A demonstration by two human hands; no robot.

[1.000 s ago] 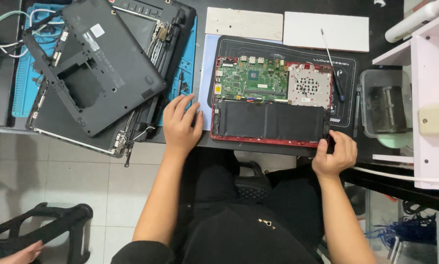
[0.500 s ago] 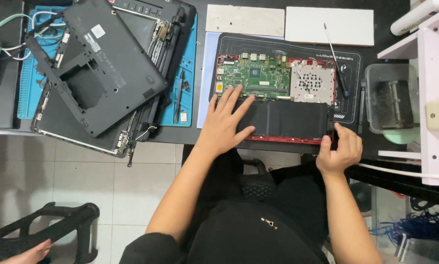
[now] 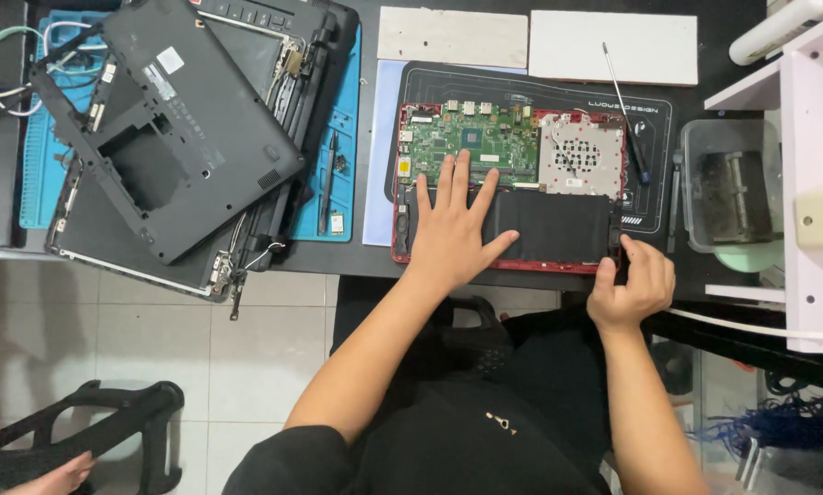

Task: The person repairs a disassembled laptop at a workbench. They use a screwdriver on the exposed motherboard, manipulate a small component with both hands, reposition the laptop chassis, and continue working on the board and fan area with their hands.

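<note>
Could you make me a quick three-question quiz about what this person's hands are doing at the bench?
1. True or false: the left hand lies flat on the black battery of the opened red laptop.
2. Where does the right hand grip? A) laptop's near right corner B) the screwdriver C) the clear plastic box
3. What colour is the circuit board beyond the left hand's fingertips?

Key: 1 true; 2 A; 3 green.
</note>
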